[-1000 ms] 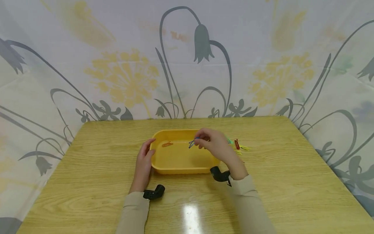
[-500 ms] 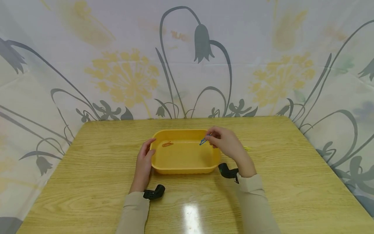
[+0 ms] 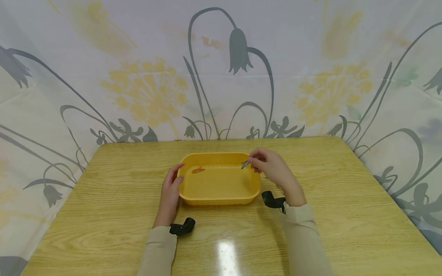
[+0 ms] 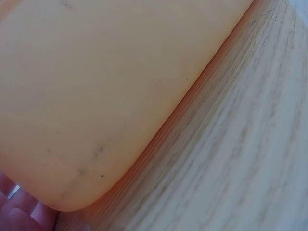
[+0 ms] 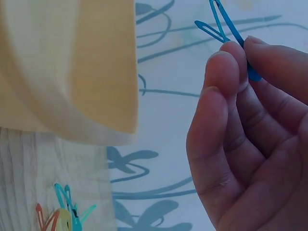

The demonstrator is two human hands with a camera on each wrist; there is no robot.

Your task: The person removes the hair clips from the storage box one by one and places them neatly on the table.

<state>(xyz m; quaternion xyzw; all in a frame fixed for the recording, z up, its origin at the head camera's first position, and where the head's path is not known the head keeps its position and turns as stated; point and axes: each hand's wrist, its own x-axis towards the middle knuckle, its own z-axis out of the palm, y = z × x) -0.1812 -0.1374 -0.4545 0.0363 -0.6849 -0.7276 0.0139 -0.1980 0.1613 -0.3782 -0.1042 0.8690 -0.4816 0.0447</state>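
A yellow plastic tray [image 3: 193, 197] sits mid-table, with an orange paper clip [image 3: 198, 170] lying in its far left corner. My left hand [image 3: 170, 186] rests against the tray's left rim, fingers straight along the wall [image 4: 96, 96]. My right hand [image 3: 269, 167] hovers over the tray's far right corner and pinches blue paper clips [image 3: 245, 164] between thumb and fingers. In the right wrist view the blue clips [image 5: 226, 29] stick up from my fingertips [image 5: 226, 62], beside the tray's corner [image 5: 91, 72].
Several coloured paper clips [image 5: 62, 216] lie on the wooden table [image 3: 103, 199] to the right of the tray, hidden behind my right hand in the head view. A floral curtain [image 3: 221, 69] hangs behind the table's far edge.
My right hand has moved from the tray's middle toward its far right corner, still pinching the blue clips. The left hand and tray have not moved.
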